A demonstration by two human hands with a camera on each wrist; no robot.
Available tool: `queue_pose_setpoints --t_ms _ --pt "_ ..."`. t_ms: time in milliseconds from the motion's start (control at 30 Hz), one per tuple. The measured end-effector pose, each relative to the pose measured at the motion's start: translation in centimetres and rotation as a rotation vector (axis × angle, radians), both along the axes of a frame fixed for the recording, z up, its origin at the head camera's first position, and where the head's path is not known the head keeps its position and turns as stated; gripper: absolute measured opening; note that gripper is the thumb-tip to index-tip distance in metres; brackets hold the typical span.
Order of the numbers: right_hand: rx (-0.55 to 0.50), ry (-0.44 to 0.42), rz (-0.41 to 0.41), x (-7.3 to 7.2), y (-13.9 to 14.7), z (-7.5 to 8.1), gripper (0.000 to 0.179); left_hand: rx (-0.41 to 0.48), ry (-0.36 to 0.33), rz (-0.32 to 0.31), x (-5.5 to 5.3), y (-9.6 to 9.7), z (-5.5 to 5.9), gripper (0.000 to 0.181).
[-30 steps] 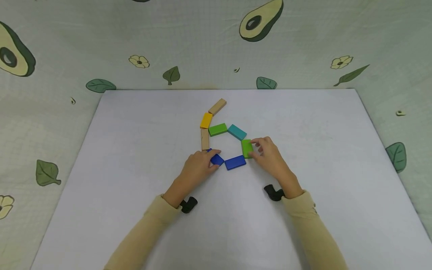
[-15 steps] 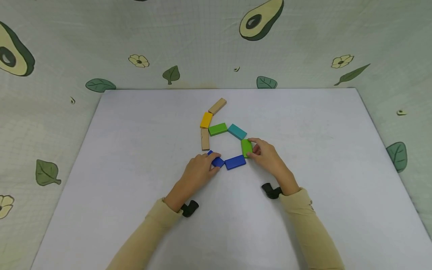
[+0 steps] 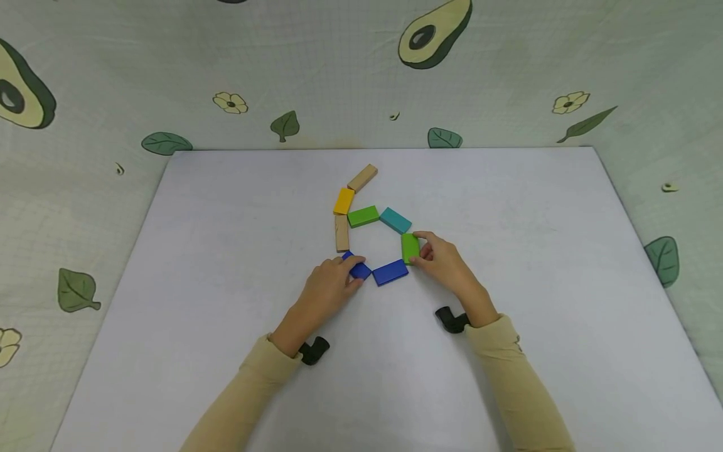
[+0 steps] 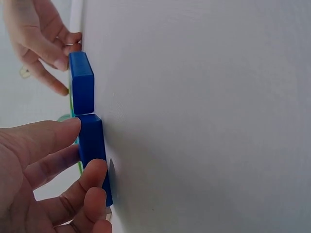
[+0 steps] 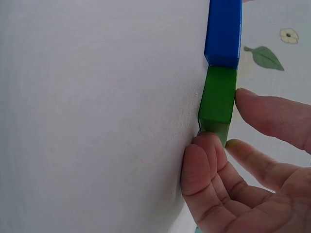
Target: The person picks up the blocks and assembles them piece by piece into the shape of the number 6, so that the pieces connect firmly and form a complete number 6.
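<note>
In the head view, several flat blocks lie end to end on a white tabletop, in a ring with a tail. My left hand (image 3: pixel 326 285) pinches the lower-left blue block (image 3: pixel 360 271) between thumb and fingers. A second blue block (image 3: pixel 390 272) lies just right of it, their corners nearly meeting. At the ring's right side, my right hand (image 3: pixel 449 267) holds a green block (image 3: pixel 410 248), index finger at its far end and thumb near its close end. The right wrist view shows this green block (image 5: pixel 218 94) end to end with a blue block (image 5: pixel 223 34).
A teal block (image 3: pixel 395 220) and another green block (image 3: pixel 363 216) form the ring's far side. A plain wooden block (image 3: pixel 341 233), a yellow block (image 3: pixel 344 201) and a second wooden block (image 3: pixel 362 178) curve away on the left. Patterned cloth (image 3: pixel 339 69) surrounds the white tabletop (image 3: pixel 226 220).
My right index finger and thumb have shifted left onto the green block. My left hand has drawn its blue block slightly toward me, away from the wooden block.
</note>
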State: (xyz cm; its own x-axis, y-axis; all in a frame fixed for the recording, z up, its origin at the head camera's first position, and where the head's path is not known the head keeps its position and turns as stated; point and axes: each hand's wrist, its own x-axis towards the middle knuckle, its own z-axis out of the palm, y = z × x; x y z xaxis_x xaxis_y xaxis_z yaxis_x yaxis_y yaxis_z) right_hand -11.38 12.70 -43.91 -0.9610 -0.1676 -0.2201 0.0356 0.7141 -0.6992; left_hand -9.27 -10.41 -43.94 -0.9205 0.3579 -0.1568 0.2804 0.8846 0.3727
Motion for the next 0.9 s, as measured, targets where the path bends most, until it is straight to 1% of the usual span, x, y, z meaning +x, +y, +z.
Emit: queue_pose_setpoints --t_ms 400,633,733,900 --pt "0.011 -0.004 -0.015 0.1 -0.2 0.0 0.054 -0.009 0.005 -0.006 0.0 -0.2 -0.1 0.042" --pt "0.012 -0.005 -0.019 0.2 -0.2 0.0 0.054 -0.018 0.004 -0.006 0.0 0.0 0.2 0.045" --pt "0.02 -0.01 -0.017 0.2 -0.3 0.1 0.053 -0.032 0.021 -0.012 -0.1 0.3 0.2 0.045" --pt "0.042 -0.023 -0.006 0.2 -0.3 0.2 0.05 -0.054 0.075 -0.026 -0.3 1.0 0.0 0.042"
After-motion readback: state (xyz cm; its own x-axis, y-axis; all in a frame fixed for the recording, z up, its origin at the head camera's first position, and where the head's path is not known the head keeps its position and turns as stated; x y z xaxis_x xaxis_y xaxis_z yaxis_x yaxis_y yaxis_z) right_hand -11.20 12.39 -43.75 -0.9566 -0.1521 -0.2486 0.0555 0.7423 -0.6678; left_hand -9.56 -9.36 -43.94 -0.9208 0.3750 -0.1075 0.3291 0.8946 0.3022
